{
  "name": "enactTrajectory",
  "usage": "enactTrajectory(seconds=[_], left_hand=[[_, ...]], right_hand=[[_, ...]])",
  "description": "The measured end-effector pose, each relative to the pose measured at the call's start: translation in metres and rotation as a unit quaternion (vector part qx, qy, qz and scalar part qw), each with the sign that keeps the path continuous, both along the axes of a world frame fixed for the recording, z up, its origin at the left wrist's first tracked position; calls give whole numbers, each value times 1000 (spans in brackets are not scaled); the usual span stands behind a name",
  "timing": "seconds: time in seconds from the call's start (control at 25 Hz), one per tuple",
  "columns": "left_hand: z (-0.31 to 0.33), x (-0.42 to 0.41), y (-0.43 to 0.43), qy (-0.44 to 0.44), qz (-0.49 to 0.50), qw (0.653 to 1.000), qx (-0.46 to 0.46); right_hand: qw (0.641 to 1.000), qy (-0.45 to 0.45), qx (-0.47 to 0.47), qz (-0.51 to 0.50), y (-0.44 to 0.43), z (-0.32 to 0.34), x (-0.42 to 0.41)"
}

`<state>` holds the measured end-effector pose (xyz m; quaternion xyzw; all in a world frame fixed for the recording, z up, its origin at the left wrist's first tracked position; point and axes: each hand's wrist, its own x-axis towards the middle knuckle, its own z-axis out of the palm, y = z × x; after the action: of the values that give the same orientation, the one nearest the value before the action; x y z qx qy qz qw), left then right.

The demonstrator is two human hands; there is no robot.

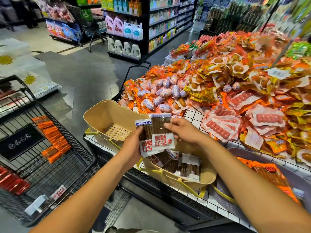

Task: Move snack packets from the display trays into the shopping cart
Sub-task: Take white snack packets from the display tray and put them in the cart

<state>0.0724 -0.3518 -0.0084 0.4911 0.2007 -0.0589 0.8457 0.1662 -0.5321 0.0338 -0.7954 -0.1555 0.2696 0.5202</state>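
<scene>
**Snack packets** (156,138): two, perhaps more, since the overlap hides the count. White-ended, with dark sticks inside. Held fanned between both hands, directly over the beige tray (208,179) that holds more of the same, and probably being squared into one stack for a single carry.

**Left hand** (133,145): forearm raised, fingers curled round the stack's near-left edge.

**Right hand** (183,132): pinching the top packet's right side.

**Shopping cart** (79,148): well to the left of the left hand, with several packets inside.

**Empty tray** (101,115): just beyond the hands.
</scene>
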Motion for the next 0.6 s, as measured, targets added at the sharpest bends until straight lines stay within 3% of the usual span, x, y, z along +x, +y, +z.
enactTrajectory(seconds=[0.08,0.2,0.24,0.28,0.32,0.4,0.52,0.6], left_hand=[[5,-3,-3,-22,-30,999,-2],[-1,-5,-1,-9,38,998,56],[-4,-6,3,-1,56,996,65],[-5,-9,7,5,69,995,66],[-6,-13,12,4,75,995,66],[-6,-23,17,-5,84,994,73],[-6,-37,23,-2,93,992,85],[-9,-45,30,5,104,991,87]], right_hand=[[997,64,20,26,13,-6,-12],[977,164,131,-42,15,-16,-9],[986,131,94,-46,12,-24,-5],[999,45,-6,-22,8,-37,2],[987,-72,-140,31,4,-51,4],[914,-205,-313,155,6,-83,8],[862,-230,-375,252,18,-111,4],[843,-259,-391,262,19,-116,5]])
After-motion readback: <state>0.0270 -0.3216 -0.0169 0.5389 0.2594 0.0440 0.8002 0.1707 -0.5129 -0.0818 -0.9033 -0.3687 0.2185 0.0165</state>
